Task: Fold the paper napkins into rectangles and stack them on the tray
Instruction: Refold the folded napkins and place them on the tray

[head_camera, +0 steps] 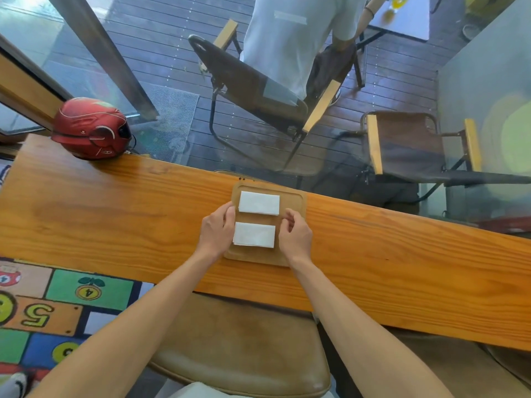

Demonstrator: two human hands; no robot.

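- Wood-grain desk (115, 214) runs along a window, with a wooden tray (298, 202) at its far edge.
- Two folded napkins lie apart on the tray: far napkin (259, 203), near napkin (254, 234), long axes left-right.
- Left hand (217, 229) and right hand (296, 235) flank the near napkin's short ends, fingers (288, 215) loosely curled, holding nothing.

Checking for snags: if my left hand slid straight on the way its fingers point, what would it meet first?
Probably the far napkin on the tray. The left hand fingers aim up and slightly right toward its near-left corner; height above the tray is unclear.
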